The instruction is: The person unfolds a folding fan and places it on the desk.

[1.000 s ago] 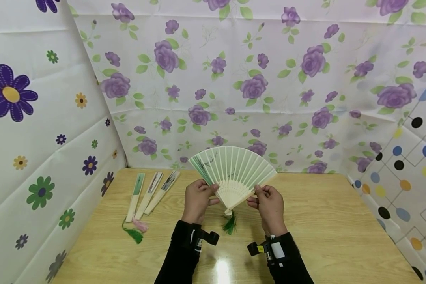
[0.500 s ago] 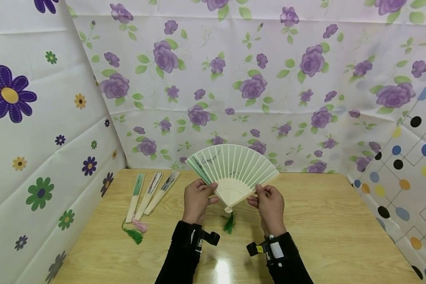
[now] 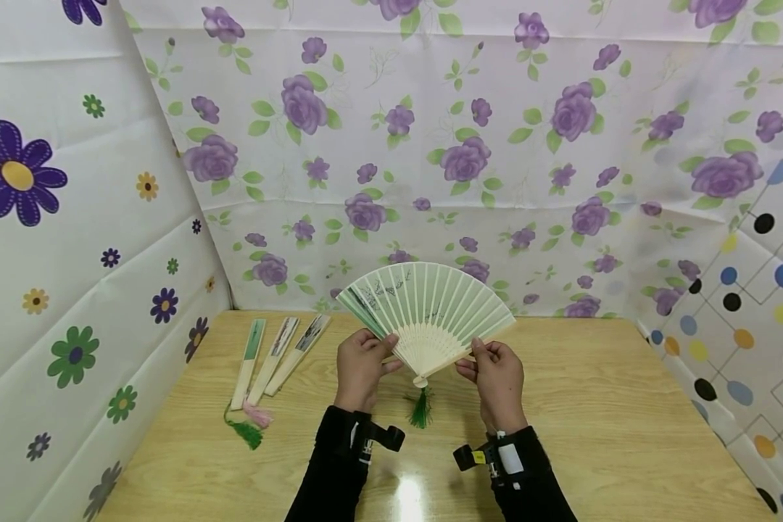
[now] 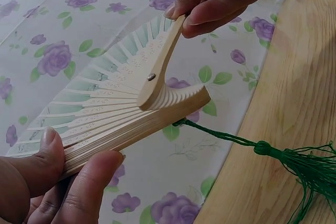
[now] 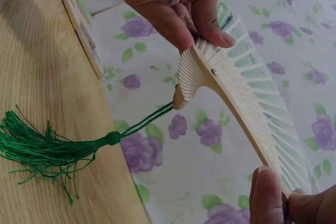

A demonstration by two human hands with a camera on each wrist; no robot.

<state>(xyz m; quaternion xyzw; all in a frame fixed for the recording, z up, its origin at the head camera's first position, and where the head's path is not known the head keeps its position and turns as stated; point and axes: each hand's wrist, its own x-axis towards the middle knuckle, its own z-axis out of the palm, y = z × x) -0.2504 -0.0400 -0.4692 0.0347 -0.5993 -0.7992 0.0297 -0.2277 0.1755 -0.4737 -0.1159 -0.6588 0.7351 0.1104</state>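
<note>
A pale green folding fan (image 3: 431, 304) with cream ribs is spread wide above the table, its arc upward. My left hand (image 3: 363, 368) pinches its left edge between thumb and fingers, where several ribs are still stacked together, as the left wrist view shows on the rib bundle (image 4: 115, 135). At the right edge, my right hand (image 3: 498, 377) pinches the outer guard stick (image 5: 236, 111). From the pivot at the bottom hangs a green tassel (image 3: 420, 409), which appears large in the right wrist view. Dark bird-like drawings show on the leaf's left part.
Three folded fans lie at the table's left: one with a green leaf (image 3: 248, 362), a middle one (image 3: 273, 359) and a right one (image 3: 299, 354). A green tassel (image 3: 244, 433) and a pink tassel (image 3: 257, 415) trail from them. Flowered cloth (image 3: 378, 145) stands behind the wooden table (image 3: 600, 406).
The fan has spread somewhat wider, its left edge swinging left and down and its right edge reaching farther right. More of the drawing shows. Both hands keep their pinch, nearly in place.
</note>
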